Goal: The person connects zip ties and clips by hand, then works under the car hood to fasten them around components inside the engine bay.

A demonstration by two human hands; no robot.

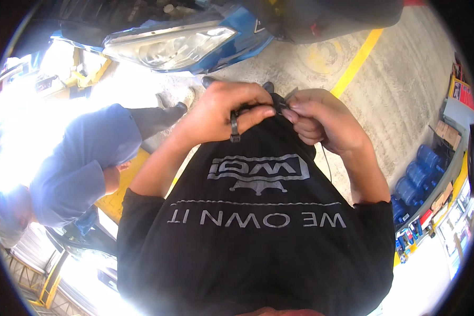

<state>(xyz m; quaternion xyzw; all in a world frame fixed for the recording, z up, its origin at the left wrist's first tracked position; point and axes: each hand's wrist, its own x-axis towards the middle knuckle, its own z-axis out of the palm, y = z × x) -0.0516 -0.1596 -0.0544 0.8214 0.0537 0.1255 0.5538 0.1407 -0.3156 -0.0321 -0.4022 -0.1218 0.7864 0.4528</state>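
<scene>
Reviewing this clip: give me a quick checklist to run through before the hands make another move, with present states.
1. Left hand gripping the small black part: ok.
2. Right hand meeting it at the same part: ok, fingertips pinched there.
3. Black strap-like piece joined to that part: cannot tell, fingers hide it.
4. Upper end of the thin cord: cannot tell, hidden by the right hand.
5. Co-worker's hand apart from the work: ok.
</scene>
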